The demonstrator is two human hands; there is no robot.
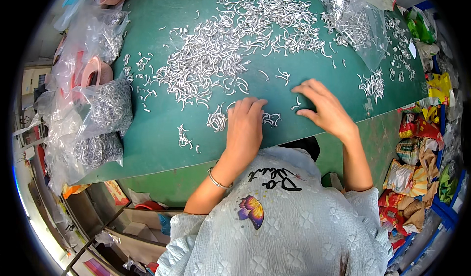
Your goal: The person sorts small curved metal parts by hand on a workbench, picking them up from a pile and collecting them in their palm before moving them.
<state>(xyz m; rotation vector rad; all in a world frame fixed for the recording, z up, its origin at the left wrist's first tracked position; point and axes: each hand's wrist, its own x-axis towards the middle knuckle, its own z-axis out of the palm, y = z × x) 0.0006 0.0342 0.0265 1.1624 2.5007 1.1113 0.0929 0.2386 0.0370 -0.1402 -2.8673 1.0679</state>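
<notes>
My left hand (245, 126) is low over the green table near its front edge. Its fingers are bent and close together, and whatever may lie under them is hidden. Beside it on the left is a small cluster of curved silvery metal pieces (216, 121), and on its right a few more such pieces (271, 120). My right hand (321, 108) is held open to the right, thumb and fingers apart. One loose curved piece (296, 104) rests on the table between its thumb and fingertips.
A large heap of curved metal pieces (206, 55) spreads over the green table (147, 148). Filled clear bags (110, 106) line the left edge, with a pink container (97, 72) among them. Another clear bag (355, 28) and a small pile (373, 85) lie right. Colourful packages (407, 175) fill the right-hand shelf.
</notes>
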